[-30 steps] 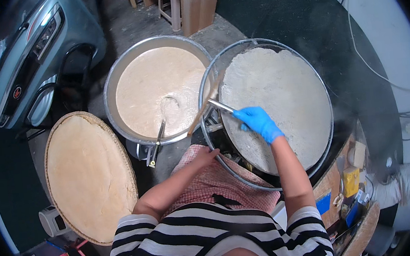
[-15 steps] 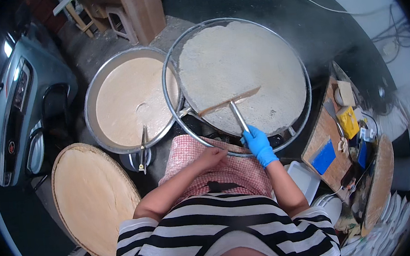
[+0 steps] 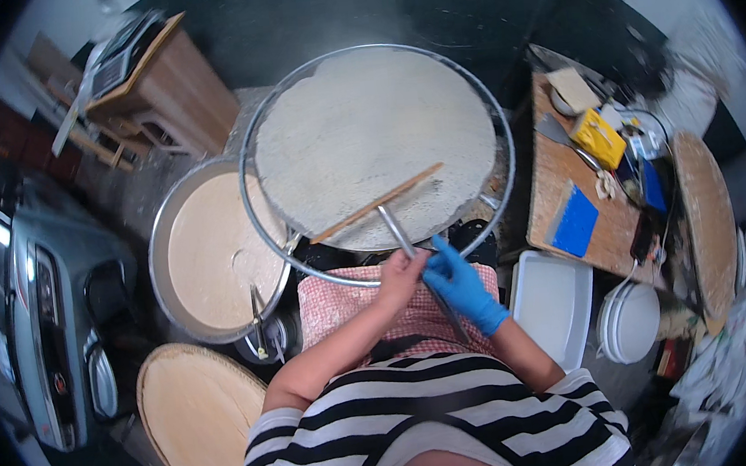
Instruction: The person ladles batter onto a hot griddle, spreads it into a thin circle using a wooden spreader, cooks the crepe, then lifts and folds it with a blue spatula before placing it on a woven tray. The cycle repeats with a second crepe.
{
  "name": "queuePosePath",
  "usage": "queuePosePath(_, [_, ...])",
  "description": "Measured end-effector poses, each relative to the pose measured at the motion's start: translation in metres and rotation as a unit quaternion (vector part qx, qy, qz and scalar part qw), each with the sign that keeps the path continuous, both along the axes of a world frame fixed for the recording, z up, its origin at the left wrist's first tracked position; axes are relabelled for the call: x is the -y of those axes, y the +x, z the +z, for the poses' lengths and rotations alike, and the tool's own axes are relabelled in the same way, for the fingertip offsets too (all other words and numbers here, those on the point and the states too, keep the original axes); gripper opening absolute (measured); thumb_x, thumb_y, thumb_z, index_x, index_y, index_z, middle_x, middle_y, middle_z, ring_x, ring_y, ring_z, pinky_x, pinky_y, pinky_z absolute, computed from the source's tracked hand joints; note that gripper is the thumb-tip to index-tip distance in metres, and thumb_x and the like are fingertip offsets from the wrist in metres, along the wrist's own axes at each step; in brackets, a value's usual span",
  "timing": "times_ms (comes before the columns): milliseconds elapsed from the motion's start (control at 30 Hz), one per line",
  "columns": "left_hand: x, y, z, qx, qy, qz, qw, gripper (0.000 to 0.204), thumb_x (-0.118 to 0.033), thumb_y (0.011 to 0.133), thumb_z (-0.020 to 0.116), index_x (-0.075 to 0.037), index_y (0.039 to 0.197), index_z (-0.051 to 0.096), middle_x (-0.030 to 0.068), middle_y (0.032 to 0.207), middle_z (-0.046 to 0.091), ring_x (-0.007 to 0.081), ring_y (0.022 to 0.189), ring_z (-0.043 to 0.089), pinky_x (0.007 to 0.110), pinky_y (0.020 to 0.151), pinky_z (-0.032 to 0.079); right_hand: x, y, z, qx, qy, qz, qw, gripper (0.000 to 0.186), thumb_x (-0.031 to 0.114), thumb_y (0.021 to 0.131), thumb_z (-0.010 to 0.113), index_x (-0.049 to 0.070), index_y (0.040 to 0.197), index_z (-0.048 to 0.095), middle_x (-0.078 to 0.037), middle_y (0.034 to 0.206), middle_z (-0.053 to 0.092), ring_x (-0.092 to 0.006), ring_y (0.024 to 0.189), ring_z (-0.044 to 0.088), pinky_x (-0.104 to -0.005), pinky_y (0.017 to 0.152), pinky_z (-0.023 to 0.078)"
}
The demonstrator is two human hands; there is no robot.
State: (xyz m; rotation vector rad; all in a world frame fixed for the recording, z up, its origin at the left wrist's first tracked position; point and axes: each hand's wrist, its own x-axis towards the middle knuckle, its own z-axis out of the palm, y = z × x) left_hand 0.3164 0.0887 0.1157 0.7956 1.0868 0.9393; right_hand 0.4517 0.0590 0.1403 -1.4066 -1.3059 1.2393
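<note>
My left hand point(image 3: 401, 273) grips the metal handle point(image 3: 391, 223) of a spreader with a long wooden bar point(image 3: 345, 222). My blue-gloved right hand point(image 3: 459, 286) is closed on the same handle, just right of my left hand. The bar rests over a large round griddle point(image 3: 373, 126) coated with a pale layer, inside a metal ring point(image 3: 501, 122). A steel basin of beige batter point(image 3: 209, 230) stands to the left, with a ladle handle point(image 3: 258, 323) in it. A round woven tray holding a flat pale sheet point(image 3: 190, 422) lies at lower left.
A scooter point(image 3: 57, 323) stands at left, a wooden cabinet point(image 3: 192, 89) behind the basin. At right are a cluttered board table point(image 3: 548, 204) with blue and yellow items, a white plastic tub point(image 3: 553, 315), white buckets point(image 3: 637, 334) and an upright board point(image 3: 703, 204).
My view has swung right. The spreader's bar came down onto the griddle and its handle now points toward me. My left hand left the ring and took hold of the handle beside my right.
</note>
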Motion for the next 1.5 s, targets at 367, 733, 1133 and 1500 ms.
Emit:
queuePosePath(367, [-0.005,-0.107,0.043,-0.014,0.012,0.045,0.999,0.024,-0.012,0.090,0.050,0.000,0.111,0.047,0.0143,0.092,0.062,0.0182,0.081,0.062,0.030,0.075,0.050,0.018,0.285,-0.054,0.410,-0.035,-0.505,0.759,0.082,0.037,0.066,0.075,-0.011,0.122,0.040,-0.028,0.120,0.049,-0.0360,0.110,0.049,-0.0399,0.094,0.038])
queuePosePath(733, [0.021,-0.088,0.035,0.101,0.012,0.138,0.985,0.026,-0.013,0.090,0.051,-0.004,0.114,0.047,0.0146,0.099,0.061,0.0195,0.089,0.061,0.030,0.078,0.050,0.031,0.339,-0.139,0.010,-0.062,-0.568,0.821,0.070,0.010,0.073,0.070,0.005,0.133,0.035,-0.017,0.114,0.055,-0.0199,0.074,0.060,-0.0303,0.044,0.042])
queuePosePath(1133, [0.005,-0.132,0.058,0.169,0.082,0.074,0.979,0.035,-0.034,0.095,0.039,-0.003,0.107,0.049,-0.0001,0.062,0.042,0.0079,0.049,0.039,0.023,0.046,0.034,0.042,0.153,-0.024,-0.378,-0.071,-0.283,0.879,0.033,0.022,0.088,0.054,0.004,0.116,0.052,-0.006,0.108,0.056,-0.0144,0.092,0.054,-0.0260,0.081,0.044])
queuePosePath(1500, [0.021,-0.143,0.046,0.185,0.025,-0.123,0.975,0.042,-0.038,0.096,0.033,-0.001,0.097,0.053,-0.0017,0.051,0.037,0.0057,0.037,0.032,0.019,0.035,0.028,-0.050,0.031,0.028,-0.188,-0.234,0.076,0.951,0.040,0.029,0.086,0.057,0.000,0.113,0.056,-0.006,0.102,0.060,-0.0129,0.088,0.056,-0.0266,0.080,0.044])
